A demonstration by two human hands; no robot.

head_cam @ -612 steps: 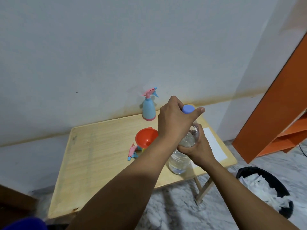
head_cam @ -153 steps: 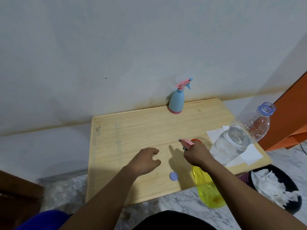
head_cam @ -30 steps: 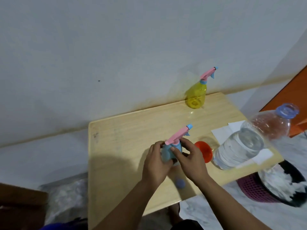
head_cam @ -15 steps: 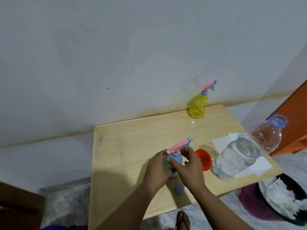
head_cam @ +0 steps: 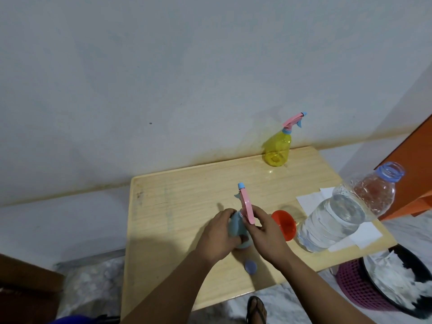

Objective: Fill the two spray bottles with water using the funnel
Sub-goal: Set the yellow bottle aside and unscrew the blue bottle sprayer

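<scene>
A blue spray bottle (head_cam: 235, 226) stands near the front middle of the wooden table (head_cam: 177, 197). My left hand (head_cam: 217, 237) grips its body. My right hand (head_cam: 266, 232) pinches its pink spray head (head_cam: 245, 204), whose nozzle points away from me toward the wall. The orange funnel (head_cam: 284, 224) lies on its side just right of my right hand. A large clear water bottle (head_cam: 343, 211), uncapped and partly full, stands at the right. The yellow spray bottle (head_cam: 278, 148) with its pink head on stands at the back by the wall.
A blue bottle cap (head_cam: 250, 267) lies on the table near the front edge under my right wrist. White paper sheets (head_cam: 311, 199) lie under the water bottle. A black bin (head_cam: 397, 284) and a purple basket (head_cam: 350, 281) sit on the floor at right. My sandalled foot (head_cam: 256, 309) shows below.
The pink spray head has turned in my right hand: its nozzle pointed right half a second ago and now points away toward the wall. My left hand still grips the blue bottle.
</scene>
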